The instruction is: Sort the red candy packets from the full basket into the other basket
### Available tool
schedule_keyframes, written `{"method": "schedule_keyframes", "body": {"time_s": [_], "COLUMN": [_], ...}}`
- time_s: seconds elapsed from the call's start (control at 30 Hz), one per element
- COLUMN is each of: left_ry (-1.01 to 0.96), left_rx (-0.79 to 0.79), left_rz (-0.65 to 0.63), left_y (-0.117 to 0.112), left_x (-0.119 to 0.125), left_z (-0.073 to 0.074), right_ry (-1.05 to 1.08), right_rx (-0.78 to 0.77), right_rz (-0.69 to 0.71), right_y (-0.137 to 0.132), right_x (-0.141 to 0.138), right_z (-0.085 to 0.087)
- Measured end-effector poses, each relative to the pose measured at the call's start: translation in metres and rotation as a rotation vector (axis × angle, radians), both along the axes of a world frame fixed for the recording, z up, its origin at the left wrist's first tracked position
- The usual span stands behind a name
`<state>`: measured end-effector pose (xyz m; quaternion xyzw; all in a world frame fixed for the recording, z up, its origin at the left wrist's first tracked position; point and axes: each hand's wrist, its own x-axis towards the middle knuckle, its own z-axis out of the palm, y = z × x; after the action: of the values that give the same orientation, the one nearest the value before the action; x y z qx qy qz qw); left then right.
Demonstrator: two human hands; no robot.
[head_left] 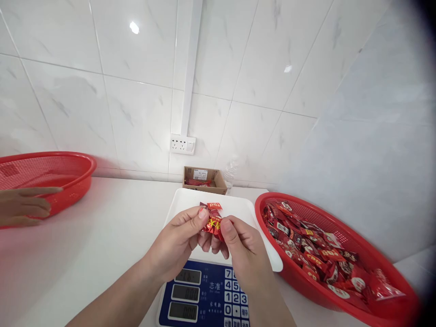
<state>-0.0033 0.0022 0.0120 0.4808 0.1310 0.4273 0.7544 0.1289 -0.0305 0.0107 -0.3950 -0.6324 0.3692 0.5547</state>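
Both my hands meet over the white pan (238,204) of a digital scale (213,302). My left hand (182,231) pinches small red candy packets (214,222) between thumb and fingers. My right hand (243,247) grips the same packets from the other side, its thumb at their right edge. Yellow lettering shows on the front wrapper, and more wrappers stick up behind it. How many packets are held is hidden by my fingers. The scale's blue panel, with displays and number keys, lies below my hands, partly covered by my right wrist.
To the right, a red plastic basket (260,202) holds many wrapped candies (313,254). Another red basket (76,188) stands at the left, with another person's hand (25,206) by it. A cardboard box (220,179) with red packets sits behind the pan, below a wall socket (183,144).
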Motion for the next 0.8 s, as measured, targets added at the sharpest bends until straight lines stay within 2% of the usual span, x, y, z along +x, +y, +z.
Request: {"method": "schedule_keyframes", "body": {"time_s": [0.23,0.37,0.47,0.67,0.8], "left_ry": [-0.09,-0.063,-0.047,0.048,0.097], "left_rx": [-0.169,-0.193,-0.118,0.175,0.243], "left_rz": [-0.123,-0.12,-0.025,0.247,0.371], "left_y": [0.0,0.001,0.0,-0.001,0.0], "left_x": [0.003,0.003,0.003,0.003,0.0], "left_z": [-0.004,-0.004,-0.004,-0.002,0.001], "right_ry": [0.112,0.171,0.149,0.045,-0.048], "right_rx": [-0.084,-0.11,-0.092,-0.005,-0.006], "right_rz": [0.123,0.149,0.072,-0.213,-0.234], "right_y": [-0.002,-0.001,0.001,-0.001,-0.001], "right_x": [0.0,-0.001,-0.004,-0.011,-0.009], "right_z": [-0.002,-0.005,-0.005,-0.001,-0.001]}}
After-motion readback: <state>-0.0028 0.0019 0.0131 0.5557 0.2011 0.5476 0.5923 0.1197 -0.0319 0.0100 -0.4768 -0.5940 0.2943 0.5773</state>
